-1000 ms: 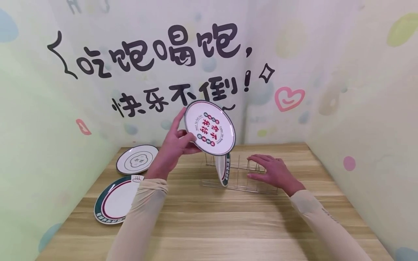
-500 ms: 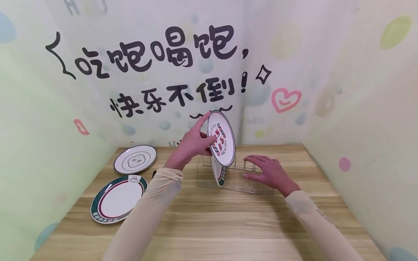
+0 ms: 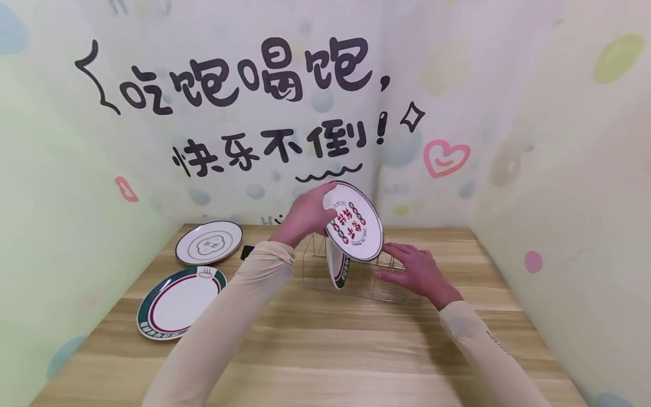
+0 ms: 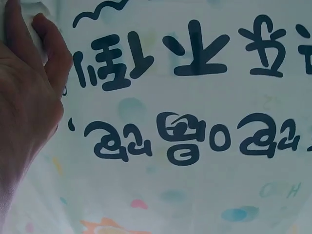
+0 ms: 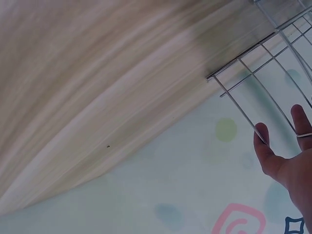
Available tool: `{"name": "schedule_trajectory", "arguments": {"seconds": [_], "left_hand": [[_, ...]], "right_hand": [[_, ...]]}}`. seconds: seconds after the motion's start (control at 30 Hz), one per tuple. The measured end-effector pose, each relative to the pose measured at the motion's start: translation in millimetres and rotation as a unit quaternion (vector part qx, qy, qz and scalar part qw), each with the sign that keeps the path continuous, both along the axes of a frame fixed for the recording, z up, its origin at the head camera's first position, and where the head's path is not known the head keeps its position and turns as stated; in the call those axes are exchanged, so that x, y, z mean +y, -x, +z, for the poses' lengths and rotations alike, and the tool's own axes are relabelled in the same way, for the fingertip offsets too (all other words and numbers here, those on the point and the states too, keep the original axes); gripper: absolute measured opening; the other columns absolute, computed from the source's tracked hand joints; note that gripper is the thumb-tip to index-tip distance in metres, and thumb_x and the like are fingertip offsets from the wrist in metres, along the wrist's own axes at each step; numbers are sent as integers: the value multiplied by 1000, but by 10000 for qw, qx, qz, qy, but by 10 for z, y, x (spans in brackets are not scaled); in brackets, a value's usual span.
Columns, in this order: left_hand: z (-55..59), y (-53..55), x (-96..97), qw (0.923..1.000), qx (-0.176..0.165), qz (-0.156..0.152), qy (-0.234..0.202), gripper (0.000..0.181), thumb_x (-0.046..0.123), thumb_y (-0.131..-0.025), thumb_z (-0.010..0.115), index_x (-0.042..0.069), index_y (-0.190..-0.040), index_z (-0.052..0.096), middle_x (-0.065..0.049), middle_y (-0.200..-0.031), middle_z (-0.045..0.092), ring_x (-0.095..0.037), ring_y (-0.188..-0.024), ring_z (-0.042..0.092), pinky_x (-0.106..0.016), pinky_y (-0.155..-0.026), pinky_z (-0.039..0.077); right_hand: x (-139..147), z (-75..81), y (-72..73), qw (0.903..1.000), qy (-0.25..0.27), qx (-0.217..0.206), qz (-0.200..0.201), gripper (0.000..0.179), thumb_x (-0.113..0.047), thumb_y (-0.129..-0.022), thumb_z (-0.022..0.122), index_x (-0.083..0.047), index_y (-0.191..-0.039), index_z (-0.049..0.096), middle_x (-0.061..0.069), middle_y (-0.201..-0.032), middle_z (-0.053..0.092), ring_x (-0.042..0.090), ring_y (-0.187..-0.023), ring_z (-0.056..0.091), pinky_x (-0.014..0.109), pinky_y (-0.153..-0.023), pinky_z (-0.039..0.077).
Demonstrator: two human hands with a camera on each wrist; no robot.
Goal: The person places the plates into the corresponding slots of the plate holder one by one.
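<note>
My left hand pinches the rim of a small white plate with a dark rim and red characters. The plate tilts above a wire dish rack, its lower edge close to my right fingertips. In the left wrist view a pale piece of the plate shows behind the fingers at the top left corner. Standing on edge in the rack is a green-rimmed plate, partly covered by the held one. My right hand grips the rack's right part, its fingertips on the wires in the right wrist view.
On the left of the wooden table lie a white plate with a grey design and a larger green-rimmed plate. A small black object sits beside my left sleeve. Printed walls enclose the table's back and sides.
My left hand has carried the small plate rightward and down over the rack, turning it on the way. My right hand stays at the rack's right part.
</note>
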State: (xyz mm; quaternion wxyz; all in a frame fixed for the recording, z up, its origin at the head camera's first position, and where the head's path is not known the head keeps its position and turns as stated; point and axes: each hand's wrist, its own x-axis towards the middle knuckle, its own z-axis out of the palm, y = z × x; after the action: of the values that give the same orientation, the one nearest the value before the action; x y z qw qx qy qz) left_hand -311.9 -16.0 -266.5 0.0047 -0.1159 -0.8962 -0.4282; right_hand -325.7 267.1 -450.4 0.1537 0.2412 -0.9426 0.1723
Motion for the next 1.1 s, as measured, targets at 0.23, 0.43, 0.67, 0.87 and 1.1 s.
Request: {"name": "schedule_trajectory", "arguments": {"seconds": [0.23, 0.43, 0.67, 0.87, 1.1], "left_hand": [[88, -55, 226, 9707, 1139, 208, 2103, 77, 0, -94, 65, 1, -162, 27, -21, -120, 66, -31, -99, 63, -37, -81, 57], [75, -174, 474, 9346, 1929, 448, 2955, 62, -2, -98, 58, -8, -154, 34, -24, -114, 66, -37, -102, 69, -41, -83, 61], [-93, -218, 683, 9086, 2276, 683, 3434, 47, 2, -102, 50, -11, -146, 41, -22, -110, 67, -34, -98, 72, -38, -79, 63], [-273, -228, 784, 9101, 2065, 531, 3552, 53, 3, -99, 57, -11, -147, 40, -23, -115, 65, -31, -97, 72, -35, -79, 63], [-512, -210, 806, 9135, 1971, 452, 3530, 54, 6, -99, 59, -12, -147, 43, -29, -120, 65, -33, -103, 69, -36, -82, 61]], "right_hand": [[10, -5, 17, 10000, -37, -2, 41, 70, -60, -86, 77, -29, -146, 60, 6, -149, 57, 36, -135, 53, 71, -99, 39], [14, -9, 27, 10000, -16, 11, 52, 69, -62, -87, 75, -31, -146, 59, 5, -149, 57, 36, -136, 52, 70, -99, 39], [-19, -24, 26, 10000, 44, -43, 38, 67, -61, -87, 76, -33, -146, 59, 3, -148, 58, 34, -135, 53, 67, -98, 39], [-33, -46, 22, 10000, 38, -32, 36, 66, -61, -88, 75, -32, -145, 60, 3, -148, 59, 34, -134, 54, 66, -96, 40], [0, -51, 24, 10000, 46, 36, 21, 68, -63, -87, 75, -32, -145, 61, 2, -148, 59, 33, -134, 54, 65, -97, 41]]}}
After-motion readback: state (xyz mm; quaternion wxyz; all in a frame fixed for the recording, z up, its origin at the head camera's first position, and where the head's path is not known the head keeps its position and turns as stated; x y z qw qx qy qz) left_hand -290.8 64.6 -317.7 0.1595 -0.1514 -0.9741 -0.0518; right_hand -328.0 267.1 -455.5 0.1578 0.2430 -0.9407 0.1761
